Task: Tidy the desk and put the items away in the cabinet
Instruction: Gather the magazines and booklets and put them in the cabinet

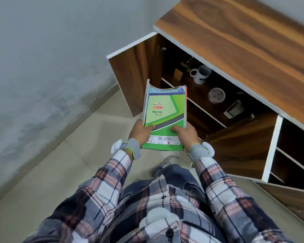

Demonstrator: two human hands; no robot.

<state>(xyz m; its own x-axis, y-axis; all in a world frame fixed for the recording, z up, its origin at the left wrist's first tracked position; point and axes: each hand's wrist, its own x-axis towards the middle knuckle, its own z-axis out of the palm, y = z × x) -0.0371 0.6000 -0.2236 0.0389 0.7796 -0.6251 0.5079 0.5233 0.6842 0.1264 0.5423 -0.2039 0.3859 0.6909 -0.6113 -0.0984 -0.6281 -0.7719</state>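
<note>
A stack of green slip pads (165, 111) is held in front of the open wooden cabinet (235, 41). My left hand (141, 131) grips the stack's lower left edge, thumb on the cover. My right hand (186, 134) grips its lower right edge the same way. The top cover reads "Slip Pad No. 33"; thin books sit under it. The cabinet's left door (135, 71) stands swung open, and the stack's far end points toward the upper shelf (197, 102).
On the cabinet shelf sit a white mug (201, 74), a round clock-like object (216, 95) and a striped white item (234, 109). A second open compartment with shelves (291, 160) is at the right. Tiled floor (68, 172) and a grey wall lie left.
</note>
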